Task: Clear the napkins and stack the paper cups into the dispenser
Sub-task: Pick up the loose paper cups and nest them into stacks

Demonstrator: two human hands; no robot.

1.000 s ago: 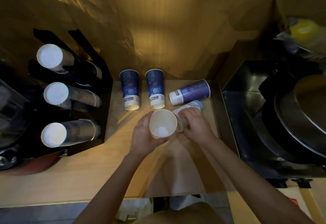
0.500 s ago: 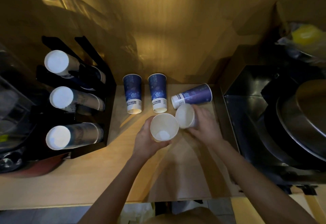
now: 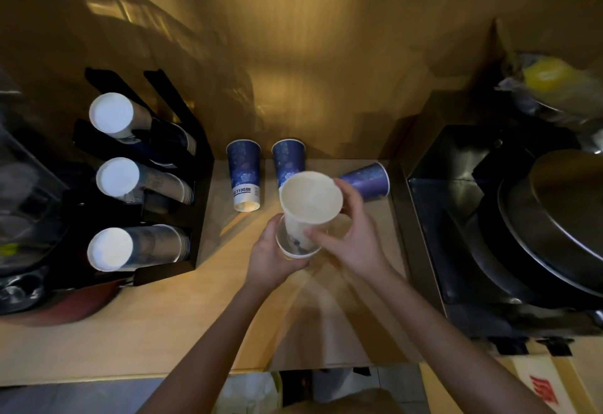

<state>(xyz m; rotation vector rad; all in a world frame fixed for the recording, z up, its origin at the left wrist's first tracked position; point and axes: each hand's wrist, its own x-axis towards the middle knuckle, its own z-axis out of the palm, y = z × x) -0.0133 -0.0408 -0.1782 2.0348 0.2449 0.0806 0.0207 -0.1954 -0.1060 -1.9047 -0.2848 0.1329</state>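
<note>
My left hand [image 3: 272, 258] grips a paper cup [image 3: 293, 252] from below, mouth up. My right hand [image 3: 350, 239] holds a second paper cup [image 3: 310, 203] whose base sits partly inside the first. Behind them, two blue cups stand upside down on the wooden counter: one on the left [image 3: 244, 174], one [image 3: 287, 159] half hidden by the held cup. A third blue cup [image 3: 368, 180] lies on its side to the right. The black dispenser [image 3: 192, 205] at the left holds three horizontal stacks of cups, white bases toward me. No napkins are visible.
A black metal box [image 3: 463, 218] with a large round steel lid [image 3: 561, 218] fills the right side. The wooden counter [image 3: 156, 332] runs to a front edge near me. Dark clutter sits left of the dispenser, and a yellow bagged item [image 3: 548, 77] is at top right.
My right hand has lifted the cup it picked up and lowered its base into the cup in my left hand; before, the two cups were side by side.
</note>
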